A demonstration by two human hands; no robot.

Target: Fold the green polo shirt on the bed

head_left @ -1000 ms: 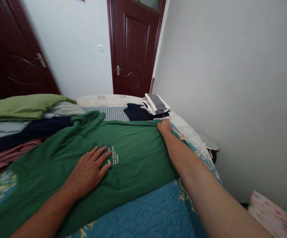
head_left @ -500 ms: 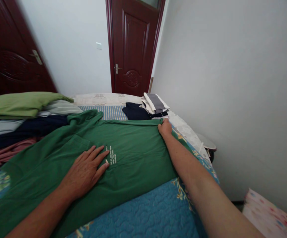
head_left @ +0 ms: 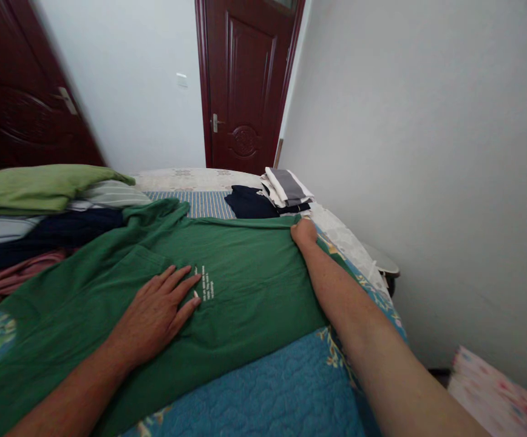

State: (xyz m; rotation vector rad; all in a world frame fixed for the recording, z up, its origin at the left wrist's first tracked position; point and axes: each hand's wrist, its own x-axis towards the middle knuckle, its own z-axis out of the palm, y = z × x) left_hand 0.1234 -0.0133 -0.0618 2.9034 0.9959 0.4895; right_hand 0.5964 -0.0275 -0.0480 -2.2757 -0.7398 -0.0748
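A green T-shirt (head_left: 254, 273) with small white lettering lies spread over the bed, its far edge partly bunched. My left hand (head_left: 158, 309) rests flat on the shirt beside the lettering, fingers stretched out. At the shirt's far right corner, my right hand (head_left: 305, 232) is closed on the green cloth. Its fingertips are partly hidden. Under the shirt shows a blue quilted bedspread (head_left: 254, 388) with a floral border.
Unfolded clothes, with a light green garment (head_left: 40, 189) on top, are heaped at the left. Folded clothes (head_left: 286, 187) and a dark navy garment (head_left: 249, 202) sit at the far side. A white wall (head_left: 427, 152) runs along the right. A round stool (head_left: 384, 261) stands beside the bed.
My right hand keeps its grip on the shirt's corner, and my left hand stays flat. Only a slight shift of the view shows.
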